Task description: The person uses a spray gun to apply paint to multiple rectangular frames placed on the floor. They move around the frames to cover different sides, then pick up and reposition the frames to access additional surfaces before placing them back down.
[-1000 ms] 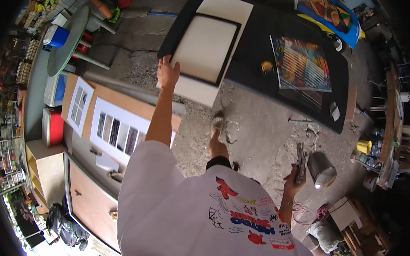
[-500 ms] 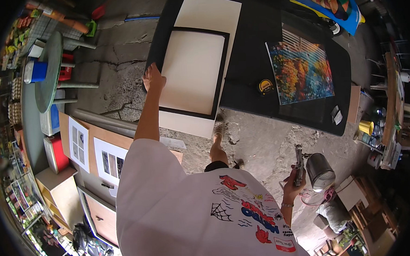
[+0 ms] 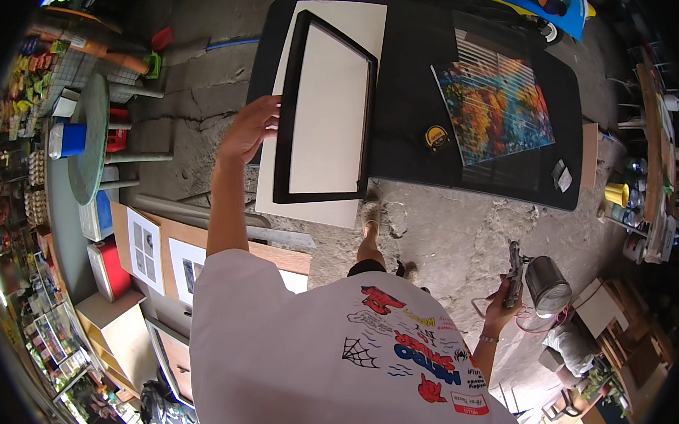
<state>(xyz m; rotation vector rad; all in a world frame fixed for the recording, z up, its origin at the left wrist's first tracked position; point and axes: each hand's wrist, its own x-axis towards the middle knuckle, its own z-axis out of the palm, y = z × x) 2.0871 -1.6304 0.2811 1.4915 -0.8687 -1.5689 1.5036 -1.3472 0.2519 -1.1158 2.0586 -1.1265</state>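
Note:
My left hand [image 3: 248,130] grips the left bar of a black picture frame [image 3: 294,114]. That side of the frame is lifted, while its right side stays low over a long white board [image 3: 356,23]. The board lies on a black table [image 3: 408,78], its near end past the table's edge. Out to the right, my right hand [image 3: 501,305] is wrapped round a metal spray gun [image 3: 515,276] with a silver paint cup [image 3: 548,285]. The gun is held away from the table, over the concrete floor.
On the table's right half lie a yellow-and-black tape measure [image 3: 436,138], a colourful painting [image 3: 495,112] and a small crumpled piece [image 3: 561,176]. A round green table [image 3: 90,140] stands at left. Wooden boards with prints [image 3: 145,249] lean nearby. Wood pieces [image 3: 630,331] are stacked at lower right.
The frame lay flat on the board; its left side has been raised by my left hand, so it now tilts. My right hand with the spray gun has shifted slightly right and down.

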